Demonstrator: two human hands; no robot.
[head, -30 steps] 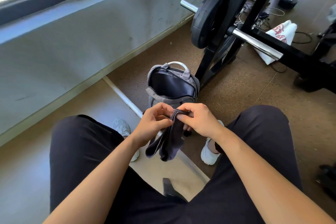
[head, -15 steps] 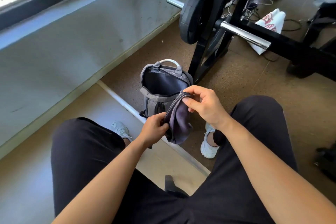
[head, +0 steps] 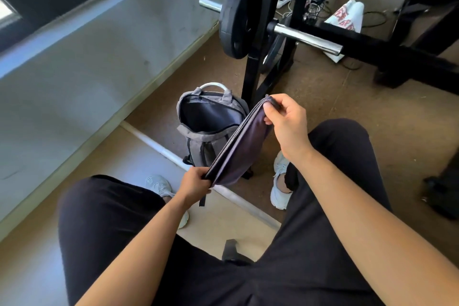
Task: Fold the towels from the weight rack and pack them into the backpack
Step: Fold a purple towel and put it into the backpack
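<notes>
The towel (head: 244, 146), folded to a dark band, hangs stretched between the hands. Its long axis slants from the left hand (head: 195, 182), low and near, up to the right hand (head: 285, 122), higher, farther and to the right. Each hand pinches one end, and the two are well apart. The backpack (head: 198, 143) stands on the floor (head: 323, 102) just beyond the towel, its mouth gaping up toward the person. The towel's far half crosses the backpack's right side in view. The right hand looks nearer the mouth, so packing would likely go forward and left from there. The rack (head: 252, 69) rises just behind the backpack, and a wall (head: 99, 62) runs along the left.
</notes>
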